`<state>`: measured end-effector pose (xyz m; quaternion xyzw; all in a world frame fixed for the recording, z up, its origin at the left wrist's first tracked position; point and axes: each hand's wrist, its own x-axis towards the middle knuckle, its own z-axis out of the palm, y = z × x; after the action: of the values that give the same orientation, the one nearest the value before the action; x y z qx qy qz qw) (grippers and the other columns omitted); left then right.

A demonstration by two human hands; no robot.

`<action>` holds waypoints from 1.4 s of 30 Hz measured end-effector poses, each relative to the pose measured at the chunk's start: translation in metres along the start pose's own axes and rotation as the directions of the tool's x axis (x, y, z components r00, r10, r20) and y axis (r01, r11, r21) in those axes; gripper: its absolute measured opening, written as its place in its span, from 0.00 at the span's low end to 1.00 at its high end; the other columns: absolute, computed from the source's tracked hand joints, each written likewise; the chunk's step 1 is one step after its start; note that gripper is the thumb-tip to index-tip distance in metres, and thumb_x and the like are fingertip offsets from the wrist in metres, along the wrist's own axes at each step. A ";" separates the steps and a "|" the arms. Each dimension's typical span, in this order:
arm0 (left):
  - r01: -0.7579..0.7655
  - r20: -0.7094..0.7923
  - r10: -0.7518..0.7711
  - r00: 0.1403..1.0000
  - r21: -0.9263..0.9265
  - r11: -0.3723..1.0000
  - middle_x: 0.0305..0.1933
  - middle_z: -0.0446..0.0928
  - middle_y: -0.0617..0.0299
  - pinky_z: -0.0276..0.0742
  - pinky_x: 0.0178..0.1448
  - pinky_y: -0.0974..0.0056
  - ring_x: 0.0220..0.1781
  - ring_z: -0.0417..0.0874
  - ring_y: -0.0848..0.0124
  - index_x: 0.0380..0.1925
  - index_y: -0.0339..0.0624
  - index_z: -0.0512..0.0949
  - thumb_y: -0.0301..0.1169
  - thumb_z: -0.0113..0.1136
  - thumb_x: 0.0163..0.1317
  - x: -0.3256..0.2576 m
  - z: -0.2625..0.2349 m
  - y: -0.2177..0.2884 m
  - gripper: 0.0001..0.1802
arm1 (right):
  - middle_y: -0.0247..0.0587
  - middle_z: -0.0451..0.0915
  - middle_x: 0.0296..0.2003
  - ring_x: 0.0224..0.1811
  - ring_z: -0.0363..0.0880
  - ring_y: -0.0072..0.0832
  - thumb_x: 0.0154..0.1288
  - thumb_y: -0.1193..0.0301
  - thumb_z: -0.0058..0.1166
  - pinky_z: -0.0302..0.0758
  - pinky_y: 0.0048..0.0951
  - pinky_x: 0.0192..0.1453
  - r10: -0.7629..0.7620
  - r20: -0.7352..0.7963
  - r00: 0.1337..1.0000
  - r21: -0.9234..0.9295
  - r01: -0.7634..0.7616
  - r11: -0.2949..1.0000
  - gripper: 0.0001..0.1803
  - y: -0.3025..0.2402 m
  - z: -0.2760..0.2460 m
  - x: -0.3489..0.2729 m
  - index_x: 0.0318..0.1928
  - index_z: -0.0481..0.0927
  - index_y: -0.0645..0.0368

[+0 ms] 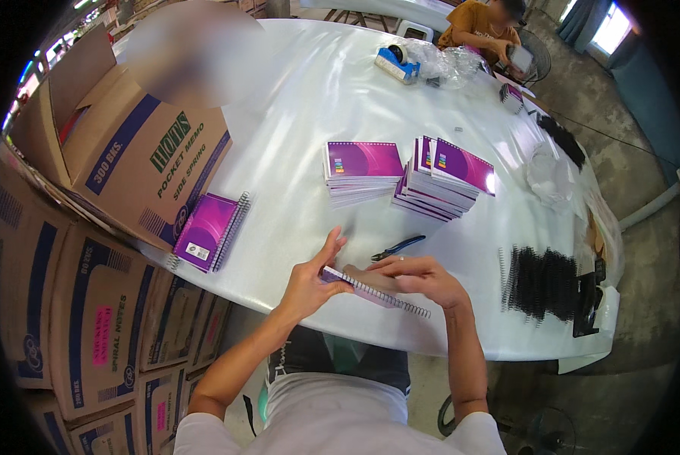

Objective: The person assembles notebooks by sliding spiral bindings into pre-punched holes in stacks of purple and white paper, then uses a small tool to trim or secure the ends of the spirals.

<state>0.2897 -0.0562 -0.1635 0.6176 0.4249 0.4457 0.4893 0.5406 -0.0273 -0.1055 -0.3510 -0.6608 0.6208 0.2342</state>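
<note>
A small pocket notebook is held edge-up near the table's front edge, with a wire spiral coil along its spine and jutting out past its right end. My left hand grips the notebook's left end, thumb and fingers closed around it. Over the coil lies my right hand, its fingers blurred by motion along the spine; whether they pinch it cannot be told. Just beyond the hands are cutting pliers with blue handles. Farther back stand two stacks of purple notebooks, a left stack and a right stack.
Spiral-bound notebooks lie at the left beside an open carton; more cartons are stacked below. Black coils are heaped at right. A blue tape dispenser and plastic wrap stand far back, near a seated person.
</note>
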 end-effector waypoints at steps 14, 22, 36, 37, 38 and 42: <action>0.074 0.045 -0.070 0.997 -0.095 0.993 0.76 0.56 0.51 0.69 0.70 0.59 0.72 0.68 0.59 0.76 0.53 0.45 0.27 0.78 0.40 0.004 -0.001 -0.005 0.65 | 0.42 0.83 0.48 0.49 0.78 0.28 0.66 0.62 0.59 0.72 0.29 0.55 -0.044 0.010 0.999 -0.138 0.045 0.989 0.19 -0.014 0.013 0.016 0.52 0.83 0.62; 0.044 0.329 0.025 0.944 -0.200 0.979 0.78 0.55 0.57 0.60 0.76 0.59 0.76 0.59 0.61 0.75 0.48 0.52 0.27 0.65 0.60 0.010 -0.021 -0.010 0.45 | 0.43 0.81 0.50 0.51 0.76 0.32 0.60 0.65 0.65 0.68 0.33 0.59 -0.092 -0.448 0.889 -0.601 -0.223 0.767 0.18 -0.019 -0.032 -0.043 0.50 0.84 0.58; 0.180 0.484 0.007 0.875 -0.338 0.924 0.72 0.67 0.60 0.56 0.75 0.63 0.74 0.63 0.68 0.67 0.41 0.68 0.34 0.61 0.66 0.017 -0.040 0.006 0.30 | 0.34 0.78 0.37 0.44 0.75 0.33 0.56 0.70 0.65 0.64 0.38 0.55 -0.549 -0.163 0.820 -0.895 0.111 0.433 0.13 -0.009 0.075 0.025 0.42 0.81 0.56; 0.194 0.488 -0.022 0.873 -0.305 0.932 0.72 0.66 0.60 0.57 0.75 0.63 0.74 0.63 0.68 0.67 0.40 0.68 0.37 0.61 0.66 0.016 -0.042 0.002 0.30 | 0.34 0.78 0.37 0.43 0.75 0.32 0.57 0.71 0.64 0.64 0.37 0.55 -0.537 -0.137 0.832 -0.898 0.125 0.423 0.13 -0.009 0.073 0.025 0.43 0.80 0.56; 0.208 0.493 -0.049 0.868 -0.273 0.939 0.72 0.66 0.60 0.58 0.74 0.64 0.74 0.63 0.69 0.67 0.40 0.68 0.39 0.61 0.67 0.016 -0.041 -0.001 0.31 | 0.35 0.79 0.38 0.44 0.75 0.32 0.57 0.71 0.64 0.65 0.38 0.55 -0.534 -0.119 0.837 -0.907 0.128 0.402 0.12 -0.010 0.072 0.025 0.42 0.80 0.56; 0.087 0.392 0.011 0.920 -0.230 0.969 0.69 0.70 0.58 0.62 0.71 0.66 0.70 0.69 0.71 0.65 0.38 0.70 0.38 0.58 0.69 0.013 -0.026 -0.003 0.27 | 0.38 0.82 0.43 0.50 0.76 0.34 0.59 0.72 0.61 0.66 0.43 0.58 -0.566 -0.153 0.810 -0.825 0.210 0.524 0.12 0.009 0.038 0.021 0.45 0.79 0.56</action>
<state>0.2670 -0.0368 -0.1618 0.6208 0.2732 0.3528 0.6447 0.5008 -0.0364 -0.1217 -0.3757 -0.8598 0.1160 0.3259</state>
